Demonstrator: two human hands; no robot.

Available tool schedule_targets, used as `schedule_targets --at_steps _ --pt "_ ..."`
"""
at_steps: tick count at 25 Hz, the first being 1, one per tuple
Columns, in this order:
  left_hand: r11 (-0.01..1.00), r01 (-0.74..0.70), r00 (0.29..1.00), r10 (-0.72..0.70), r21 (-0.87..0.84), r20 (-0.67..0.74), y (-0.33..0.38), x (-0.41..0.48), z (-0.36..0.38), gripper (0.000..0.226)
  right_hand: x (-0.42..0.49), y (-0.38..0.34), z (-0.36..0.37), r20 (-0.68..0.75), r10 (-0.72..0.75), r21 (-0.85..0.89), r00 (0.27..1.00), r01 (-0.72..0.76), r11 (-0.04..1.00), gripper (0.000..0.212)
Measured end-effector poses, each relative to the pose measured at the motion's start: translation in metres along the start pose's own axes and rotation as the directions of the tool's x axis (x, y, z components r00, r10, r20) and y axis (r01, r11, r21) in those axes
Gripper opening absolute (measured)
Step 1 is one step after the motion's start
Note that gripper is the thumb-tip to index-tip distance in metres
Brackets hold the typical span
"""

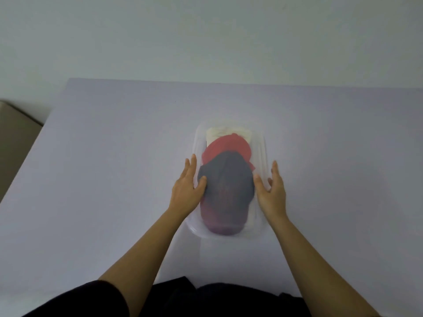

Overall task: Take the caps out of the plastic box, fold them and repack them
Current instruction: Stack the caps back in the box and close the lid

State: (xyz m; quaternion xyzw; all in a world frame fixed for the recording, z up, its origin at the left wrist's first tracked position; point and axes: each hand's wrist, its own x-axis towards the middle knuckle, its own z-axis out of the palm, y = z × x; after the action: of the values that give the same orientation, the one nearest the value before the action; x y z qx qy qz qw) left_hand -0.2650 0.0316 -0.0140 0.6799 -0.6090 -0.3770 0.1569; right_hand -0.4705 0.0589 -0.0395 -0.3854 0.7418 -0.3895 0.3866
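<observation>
1. Left hand [186, 191]: forearm runs in from low left, palm turned inward. Fingers [191, 165] are straight and close together along the outer left wall of the plastic box [261, 143]. Thumb [202, 180] reaches over the rim and touches the navy cap [226, 177]
2. Right hand [273, 193]: mirrored pose, palm inward. Fingers [275, 170] are straight and lightly together at the box's right wall, with the thumb [257, 181] splayed inside the rim just beside the navy cap. I can't tell if it makes contact
3. I see no curled grip on either side, both hands are flat
4. The navy cap sits in the box between the two thumbs, on top of the stack. The red cap [226, 144] is under it, just past my fingertips. The cream cap [229, 131] is furthest beyond them, at the far end
5. The table [103, 156] is pale lilac and matte, and the box stands on it between the hands
6. Beyond the fingertips is a plain grey-white wall [206, 37]. Well outside the left fingers is a beige edge [13, 124], unclear what. Dark clothing [206, 298] is at the near edge
</observation>
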Motion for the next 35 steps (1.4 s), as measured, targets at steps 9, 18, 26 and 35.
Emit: schedule_targets --at_steps 9,18,26,35 --pt "0.904 0.215 0.975 -0.219 -0.369 0.032 -0.004 -0.02 0.009 0.056 -0.043 0.02 -0.026 0.188 0.097 -0.076 0.977 -0.084 0.994 0.075" --pt "0.908 0.108 0.994 -0.111 -0.406 0.016 0.084 0.123 0.02 0.02 0.119 -0.025 -0.053 0.132 0.06 -0.083 0.989 -0.049 0.995 0.073" --pt "0.93 0.117 0.992 -0.127 -0.349 -0.006 0.102 0.178 0.044 0.033 0.185 -0.019 -0.055 0.161 0.054 -0.081 0.986 -0.041 0.996 0.075" --pt "1.0 0.022 0.991 -0.02 0.012 -0.132 0.115 0.155 0.044 0.067 0.16 -0.041 -0.054 0.013 -0.223 -0.364 0.975 0.213 0.907 0.071"
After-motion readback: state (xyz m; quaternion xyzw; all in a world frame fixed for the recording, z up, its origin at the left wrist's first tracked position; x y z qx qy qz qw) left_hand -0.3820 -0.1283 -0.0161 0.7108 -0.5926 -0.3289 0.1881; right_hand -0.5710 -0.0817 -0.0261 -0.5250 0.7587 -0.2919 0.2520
